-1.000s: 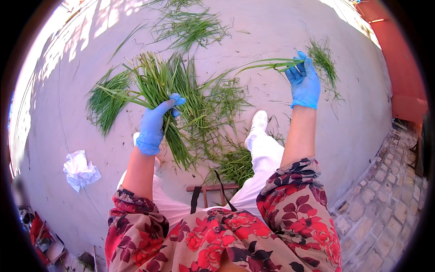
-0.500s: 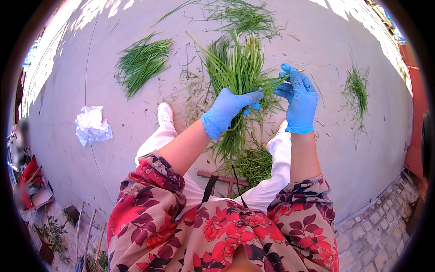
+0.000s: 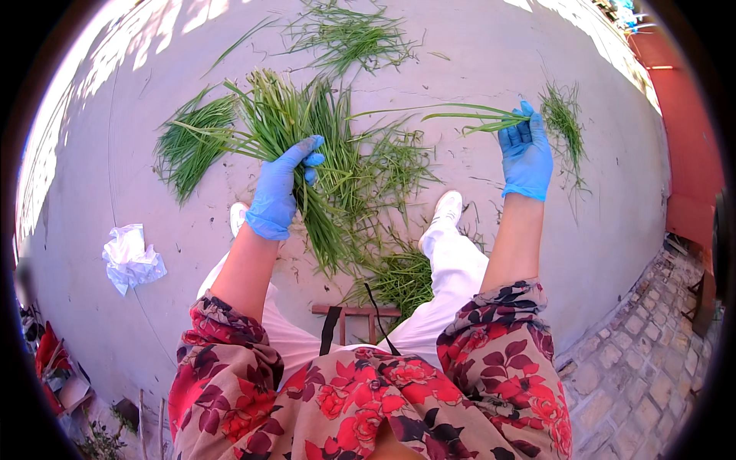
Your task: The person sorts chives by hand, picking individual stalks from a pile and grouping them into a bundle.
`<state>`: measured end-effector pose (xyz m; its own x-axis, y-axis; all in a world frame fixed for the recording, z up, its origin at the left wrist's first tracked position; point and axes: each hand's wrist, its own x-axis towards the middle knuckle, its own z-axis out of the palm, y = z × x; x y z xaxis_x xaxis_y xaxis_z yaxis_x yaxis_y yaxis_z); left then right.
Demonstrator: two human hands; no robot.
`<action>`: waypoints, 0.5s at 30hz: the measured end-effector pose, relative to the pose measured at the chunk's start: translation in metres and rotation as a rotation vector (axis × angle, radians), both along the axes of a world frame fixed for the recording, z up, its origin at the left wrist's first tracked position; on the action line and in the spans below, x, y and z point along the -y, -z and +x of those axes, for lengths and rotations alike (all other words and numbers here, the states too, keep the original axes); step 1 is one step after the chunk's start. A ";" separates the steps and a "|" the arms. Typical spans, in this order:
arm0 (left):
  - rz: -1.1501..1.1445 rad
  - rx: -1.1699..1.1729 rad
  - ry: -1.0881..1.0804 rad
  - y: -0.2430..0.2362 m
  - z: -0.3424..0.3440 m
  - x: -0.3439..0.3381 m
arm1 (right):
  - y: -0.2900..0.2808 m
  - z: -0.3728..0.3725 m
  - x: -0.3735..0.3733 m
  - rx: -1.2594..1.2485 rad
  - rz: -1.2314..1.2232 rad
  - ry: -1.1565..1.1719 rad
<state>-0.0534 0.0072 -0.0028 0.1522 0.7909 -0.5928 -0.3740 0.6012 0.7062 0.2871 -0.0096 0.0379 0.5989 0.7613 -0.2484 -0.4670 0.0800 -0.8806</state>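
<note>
My left hand [image 3: 282, 192], in a blue glove, is closed around a thick bunch of garlic chives [image 3: 268, 115]. The pale ends fan out above the fist, and long green leaves hang below it. Off to the right, my gloved right hand [image 3: 527, 153] pinches a few long chive blades [image 3: 479, 116] whose tips point left, apart from the bunch. Behind the bunch lies a loose pile of chives [image 3: 333, 146] on the concrete ground. More loose greens [image 3: 402, 276] lie between my legs.
A neat chive pile [image 3: 195, 146] lies at left, a scattered one [image 3: 353, 34] at the far side, a small heap [image 3: 563, 119] at right. Crumpled white plastic [image 3: 132, 257] rests at left. A reddish frame [image 3: 356, 312] is close to me; a red wall [image 3: 682, 130] stands right.
My right hand has drawn away to the right with a few chive blades pulled from the bunch. My left hand has moved left with the bunch. The view has shifted slightly.
</note>
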 end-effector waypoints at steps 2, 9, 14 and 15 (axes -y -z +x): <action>-0.018 -0.028 0.017 -0.001 0.001 0.002 | 0.002 0.008 0.002 -0.037 0.008 0.019; 0.059 -0.063 0.054 0.002 0.010 0.003 | 0.003 0.022 0.002 -0.109 0.009 0.069; 0.232 -0.022 0.121 -0.003 0.021 0.008 | -0.001 -0.011 0.000 0.106 -0.043 -0.043; 0.255 -0.026 0.148 -0.006 0.022 0.011 | -0.001 -0.027 -0.001 0.156 -0.054 -0.082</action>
